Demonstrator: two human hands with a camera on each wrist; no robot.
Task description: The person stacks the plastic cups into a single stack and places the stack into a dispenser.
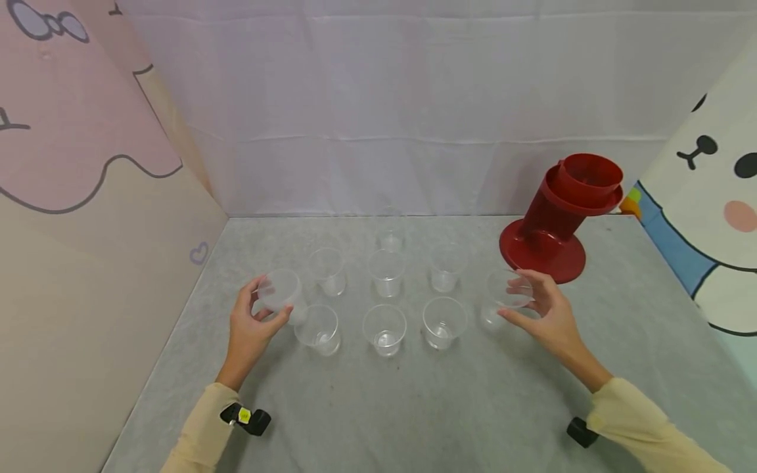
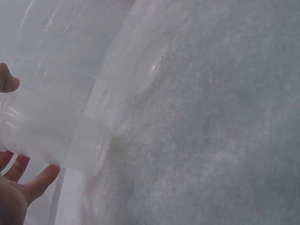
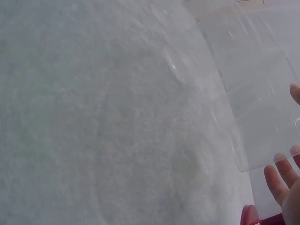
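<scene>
My left hand (image 1: pixel 272 301) grips a clear plastic cup (image 1: pixel 280 290) at the left end of a group of cups on the grey table (image 1: pixel 414 407). In the left wrist view this cup (image 2: pixel 56 108) fills the upper left, tilted, with my fingers (image 2: pixel 42 180) under it. My right hand (image 1: pixel 513 295) holds another clear cup (image 1: pixel 501 299) at the right end of the group, thumb and fingers curled round it. The right wrist view shows that cup (image 3: pixel 253 93) tilted above the table with my fingertips (image 3: pixel 276 183) beside it.
Several more clear cups stand in rows between my hands, such as one (image 1: pixel 384 328) in front and one (image 1: pixel 386 272) behind it. A red plastic container (image 1: pixel 562 217) stands at the back right. Cartoon-printed panels close both sides and white cloth (image 1: pixel 414 131) the back.
</scene>
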